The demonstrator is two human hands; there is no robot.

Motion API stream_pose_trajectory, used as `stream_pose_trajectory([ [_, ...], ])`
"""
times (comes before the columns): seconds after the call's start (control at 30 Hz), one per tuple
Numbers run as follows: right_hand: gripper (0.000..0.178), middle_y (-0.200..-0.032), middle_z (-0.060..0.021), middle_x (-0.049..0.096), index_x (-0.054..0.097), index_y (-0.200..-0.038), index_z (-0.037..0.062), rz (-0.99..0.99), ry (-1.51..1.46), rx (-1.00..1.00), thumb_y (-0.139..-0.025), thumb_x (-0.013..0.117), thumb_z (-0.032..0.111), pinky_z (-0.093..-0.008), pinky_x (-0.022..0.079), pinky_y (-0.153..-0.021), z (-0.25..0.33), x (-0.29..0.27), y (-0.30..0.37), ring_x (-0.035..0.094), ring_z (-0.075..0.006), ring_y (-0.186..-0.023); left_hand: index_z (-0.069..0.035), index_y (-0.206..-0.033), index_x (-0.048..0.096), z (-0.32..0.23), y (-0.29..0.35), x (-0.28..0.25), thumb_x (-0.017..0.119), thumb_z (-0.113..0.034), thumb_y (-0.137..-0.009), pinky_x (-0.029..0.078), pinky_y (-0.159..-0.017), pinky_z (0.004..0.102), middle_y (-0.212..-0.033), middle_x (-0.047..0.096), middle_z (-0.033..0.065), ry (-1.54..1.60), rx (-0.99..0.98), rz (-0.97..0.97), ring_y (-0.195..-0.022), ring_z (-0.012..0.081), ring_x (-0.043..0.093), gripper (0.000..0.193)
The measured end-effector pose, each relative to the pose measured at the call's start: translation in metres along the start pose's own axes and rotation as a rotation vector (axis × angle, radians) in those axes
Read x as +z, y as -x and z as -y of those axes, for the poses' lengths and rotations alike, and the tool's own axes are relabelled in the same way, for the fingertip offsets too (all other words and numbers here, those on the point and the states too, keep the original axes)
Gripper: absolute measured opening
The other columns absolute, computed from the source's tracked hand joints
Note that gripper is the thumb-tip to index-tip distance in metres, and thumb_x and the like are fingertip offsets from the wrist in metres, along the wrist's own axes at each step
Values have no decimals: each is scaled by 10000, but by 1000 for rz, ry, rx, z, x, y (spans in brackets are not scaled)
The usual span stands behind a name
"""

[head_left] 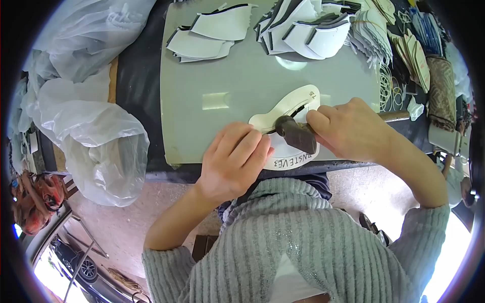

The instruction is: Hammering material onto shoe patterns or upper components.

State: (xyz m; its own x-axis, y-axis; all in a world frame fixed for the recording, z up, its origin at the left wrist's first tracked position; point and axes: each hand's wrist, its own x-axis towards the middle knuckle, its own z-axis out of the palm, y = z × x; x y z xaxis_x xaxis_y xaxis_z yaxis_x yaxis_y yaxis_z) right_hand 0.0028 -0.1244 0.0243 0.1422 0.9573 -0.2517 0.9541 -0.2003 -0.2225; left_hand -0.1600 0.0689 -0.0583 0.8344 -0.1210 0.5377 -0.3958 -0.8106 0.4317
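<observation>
My right hand point(353, 129) is closed around the wooden handle point(396, 116) of a hammer; its dark metal head point(298, 135) is over a cream-white, shoe-part-shaped template point(290, 102). That template has a dark curved slit and handwritten marks, and it rests near the front edge of a grey-green board point(202, 129). Bent fingers of my left hand point(232, 159) grip the template's left side, close to the hammer head. Part of the template is hidden beneath the hammer and my fingers. A white layer shows between them.
Stacks of white, black-edged curved pieces point(222, 25) point(316, 38) lie at the board's far side. Grey cut pieces point(371, 38) and a coil of white cord point(389, 88) are at the right. Clear plastic bags point(101, 126) fill the left, and a rolled patterned cloth point(441, 91) lies far right.
</observation>
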Motion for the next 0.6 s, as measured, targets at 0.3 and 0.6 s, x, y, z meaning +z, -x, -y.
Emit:
stream_pose_trajectory([
  [0.3,287,-751,-59,561,477,-941,54,112,-103,105,-758,688,118,-382,439,-483,8,7,3,634,-248,-632,-5,-950,675,2,-1,3,784,-63,-696,540,-739,383,-978,596,75,43,-31,-20,-911,282,612,283],
  [0.6,210,-658,-54,556,483,-877,57,-48,-82,137,-925,580,237,-347,441,-412,23,15,0,617,-214,-516,22,-916,663,4,0,4,732,-107,-775,572,-765,385,-961,603,98,3,17,-40,-899,272,630,203],
])
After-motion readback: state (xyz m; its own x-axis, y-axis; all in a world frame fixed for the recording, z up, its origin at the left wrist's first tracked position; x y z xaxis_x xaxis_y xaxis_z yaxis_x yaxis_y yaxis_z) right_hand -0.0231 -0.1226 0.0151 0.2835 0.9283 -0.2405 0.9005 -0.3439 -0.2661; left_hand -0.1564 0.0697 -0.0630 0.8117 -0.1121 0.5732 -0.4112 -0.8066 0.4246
